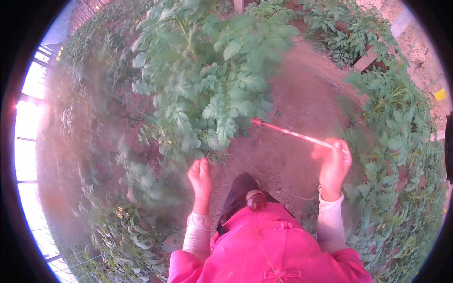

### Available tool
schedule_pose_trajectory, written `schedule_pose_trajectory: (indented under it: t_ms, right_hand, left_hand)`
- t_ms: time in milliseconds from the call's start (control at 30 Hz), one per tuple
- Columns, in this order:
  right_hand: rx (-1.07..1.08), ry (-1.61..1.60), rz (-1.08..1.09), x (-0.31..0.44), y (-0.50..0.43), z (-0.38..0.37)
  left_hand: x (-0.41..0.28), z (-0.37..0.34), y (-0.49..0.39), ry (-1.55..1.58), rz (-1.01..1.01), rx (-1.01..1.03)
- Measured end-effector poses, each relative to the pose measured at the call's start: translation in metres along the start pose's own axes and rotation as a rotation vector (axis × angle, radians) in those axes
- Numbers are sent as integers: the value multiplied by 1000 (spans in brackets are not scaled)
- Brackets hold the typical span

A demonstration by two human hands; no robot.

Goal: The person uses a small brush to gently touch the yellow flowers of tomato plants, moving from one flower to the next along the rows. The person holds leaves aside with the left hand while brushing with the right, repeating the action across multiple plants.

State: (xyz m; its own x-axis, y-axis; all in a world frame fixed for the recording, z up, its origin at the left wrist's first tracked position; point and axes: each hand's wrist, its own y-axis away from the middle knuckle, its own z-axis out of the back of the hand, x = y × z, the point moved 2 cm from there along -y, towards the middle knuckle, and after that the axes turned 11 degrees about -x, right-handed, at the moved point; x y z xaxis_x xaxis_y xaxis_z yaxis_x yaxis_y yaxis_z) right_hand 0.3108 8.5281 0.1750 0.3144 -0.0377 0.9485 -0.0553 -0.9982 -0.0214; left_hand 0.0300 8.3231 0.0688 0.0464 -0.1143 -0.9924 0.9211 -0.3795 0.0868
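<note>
My right hand (334,162) grips a thin, shiny rod (293,133) by one end, between thumb and fingers. The rod slants up to the left, and its thicker red tip (257,121) lies near the lower right edge of a leafy tomato plant (212,92) in the image. My left hand (200,173) is raised with its fingers curled together just below that plant's lowest leaves. Whether a stem or leaf is pinched there is too blurred to tell. A small, round, dark red container (256,200) hangs on a string in front of my pink garment (272,244).
A bare soil path (300,88) runs ahead between rows of plants. Dense foliage (396,169) borders the right side, and more plants with yellow flowers (120,212) stand at left. A yellow card (440,94) is by the earthen wall (421,53).
</note>
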Motion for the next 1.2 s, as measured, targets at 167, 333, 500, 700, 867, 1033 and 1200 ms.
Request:
schedule_pose_trajectory:
  t_ms: [167, 333, 500, 700, 867, 1033, 1200]
  right_hand:
    - [-120, -13, 12, 1, -57, 31]
    - [-217, 69, 140, 11, -126, 35]
    - [-195, 147, 156, 23, -207, 12]
    - [-197, 101, 137, 18, -261, -7]
    - [-184, 181, 97, 12, -315, -5]
    - [13, 61, 83, 26, -379, 0]
    - [337, -307, -129, 58, -398, -49]
  left_hand:
    - [-63, -52, -50, -65, -163, -132]
    - [-97, -105, -103, 89, -186, -190]
    - [-120, -142, -149, 177, -182, -255]
    - [-138, -154, -198, 201, -161, -397]
    - [-126, -162, -203, 352, -143, -464]
    - [-120, -158, -197, 449, -101, -570]
    - [-126, -159, -218, 110, -157, -617]
